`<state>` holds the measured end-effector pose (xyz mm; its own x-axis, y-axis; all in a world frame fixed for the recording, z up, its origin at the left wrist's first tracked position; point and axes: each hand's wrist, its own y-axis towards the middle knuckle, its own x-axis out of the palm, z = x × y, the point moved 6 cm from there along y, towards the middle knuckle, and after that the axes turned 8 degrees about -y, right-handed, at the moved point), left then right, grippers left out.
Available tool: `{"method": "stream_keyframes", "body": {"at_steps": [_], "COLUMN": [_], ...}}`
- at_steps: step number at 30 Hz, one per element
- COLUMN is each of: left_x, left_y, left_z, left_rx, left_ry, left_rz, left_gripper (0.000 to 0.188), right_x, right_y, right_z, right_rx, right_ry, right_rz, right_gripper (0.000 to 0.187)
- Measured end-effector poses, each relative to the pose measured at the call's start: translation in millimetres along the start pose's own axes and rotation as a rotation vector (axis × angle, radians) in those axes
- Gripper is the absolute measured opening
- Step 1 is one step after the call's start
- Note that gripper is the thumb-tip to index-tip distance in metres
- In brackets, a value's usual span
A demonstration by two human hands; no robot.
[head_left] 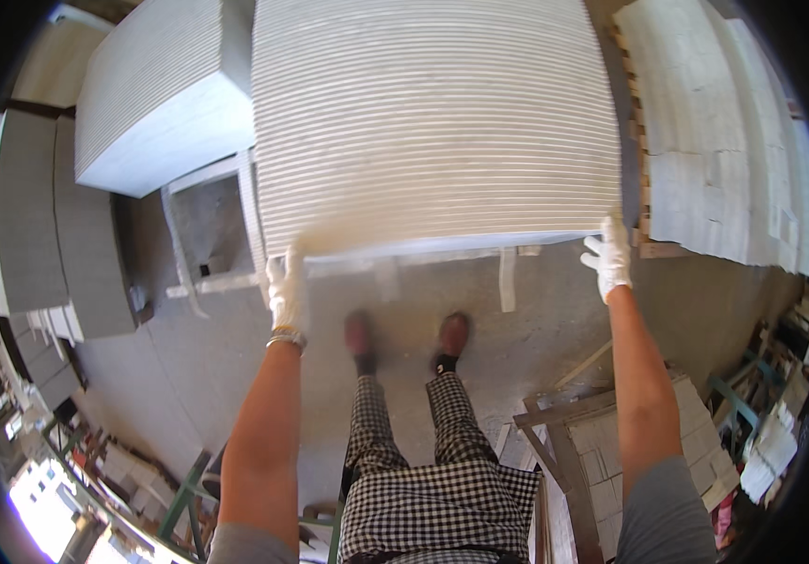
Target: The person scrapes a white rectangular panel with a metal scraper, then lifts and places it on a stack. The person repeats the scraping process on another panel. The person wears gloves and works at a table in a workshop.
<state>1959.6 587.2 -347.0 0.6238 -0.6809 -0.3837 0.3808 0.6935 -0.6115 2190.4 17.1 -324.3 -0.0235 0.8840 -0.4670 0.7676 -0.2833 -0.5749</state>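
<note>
In front of me stands a large block of thin pale boards [442, 122], packed tightly with their edges showing as close parallel lines. My left hand [284, 289], in a white glove, is at the block's near left corner, its fingers extended and apart. My right hand [613, 258], also gloved in white, is at the near right corner with its fingers spread. Its fingertips reach the corner; I cannot tell how firmly they touch. A pale blur lies over the boards beside my left hand.
A second stack of boards [174, 103] stands at the far left, near grey stacked slabs [33, 216]. A pallet of pale blocks [714, 141] is at the right. Beneath the block, a light frame [508, 279] sticks out. A wooden-framed stack [602, 461] sits near my right arm.
</note>
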Motion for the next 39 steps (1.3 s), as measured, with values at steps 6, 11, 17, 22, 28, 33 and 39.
{"method": "stream_keyframes", "body": {"at_steps": [6, 11, 17, 22, 28, 33, 39], "left_x": [2.0, 5.3, -9.3, -24.1, -27.8, -34.9, -25.8], "left_y": [-5.7, -4.1, -9.8, -25.3, -42.2, -45.3, -2.5], "left_z": [7.0, 8.4, -19.5, -50.8, -67.7, -62.8, -93.6], "left_rx": [0.007, 0.092, 0.053, 0.033, 0.053, 0.424, 0.171], "left_ry": [-0.043, -0.057, -0.019, -0.022, -0.243, -0.086, 0.260], "left_rz": [0.043, -0.052, -0.091, -0.023, -0.048, -0.248, -0.334], "left_gripper": [0.074, 0.051, 0.075, 0.072, 0.074, 0.066, 0.056], "right_x": [8.8, 7.0, 3.0, -6.1, -15.8, -44.6, -44.5], "right_y": [0.6, -5.5, -19.5, -35.5, -56.4, -41.4, -6.7], "right_z": [5.9, 1.5, 18.0, 41.9, 61.0, 110.5, 141.8], "right_rx": [0.028, 0.002, -0.011, 0.028, -0.074, 0.168, -0.052], "right_ry": [0.133, 0.115, 0.176, 0.239, 0.365, 0.180, 0.010], "right_rz": [0.101, 0.073, 0.075, 0.114, 0.019, -0.056, -0.195], "right_gripper": [0.072, 0.075, 0.076, 0.075, 0.080, 0.077, 0.044]}}
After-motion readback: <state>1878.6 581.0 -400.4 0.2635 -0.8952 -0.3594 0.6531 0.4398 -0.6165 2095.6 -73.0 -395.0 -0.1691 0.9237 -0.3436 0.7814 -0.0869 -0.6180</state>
